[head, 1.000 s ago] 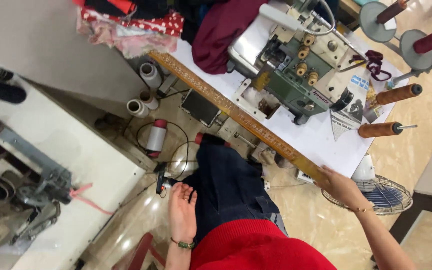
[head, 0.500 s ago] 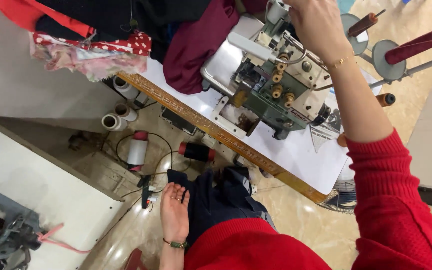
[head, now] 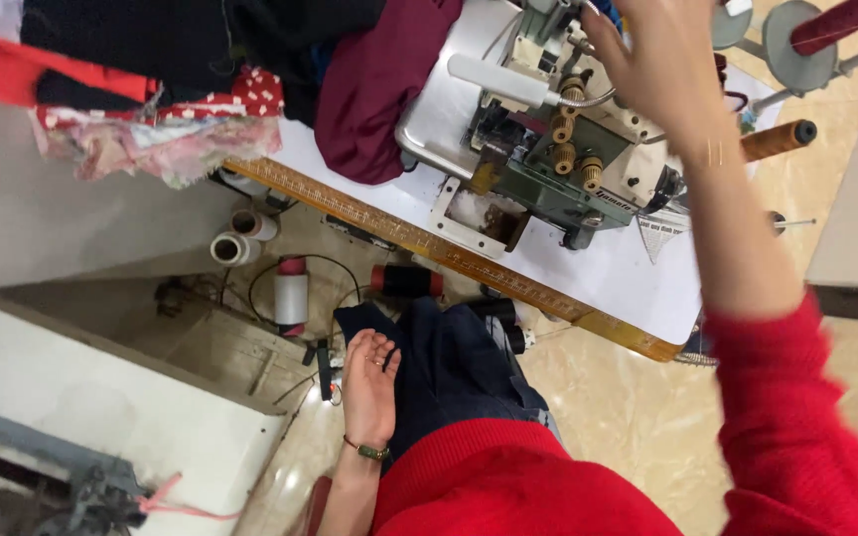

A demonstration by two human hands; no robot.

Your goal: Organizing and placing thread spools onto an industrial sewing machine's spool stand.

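— Fingers of the right hand (head: 662, 65) spread loose, grasping nothing, over the far sewing machine (head: 548, 149)?
— Yes; left hand (head: 369, 382) rests slack on the near lap. A slow reach avoids snagging threads.

The sewing machine (head: 558, 149) looks like painted metal, cream and grey-green with a slight sheen, and its knobs (head: 573, 124) are brass-coloured. The bench (head: 608, 273) top is smooth, matt white, edged with a worn wooden strip (head: 429, 241). Heaped at the far left lie soft cloths: maroon fabric (head: 374, 84) and red dotted cloth (head: 250, 94). The floor (head: 628, 397) is glossy polished tile. The sleeve (head: 796, 417) is red knit
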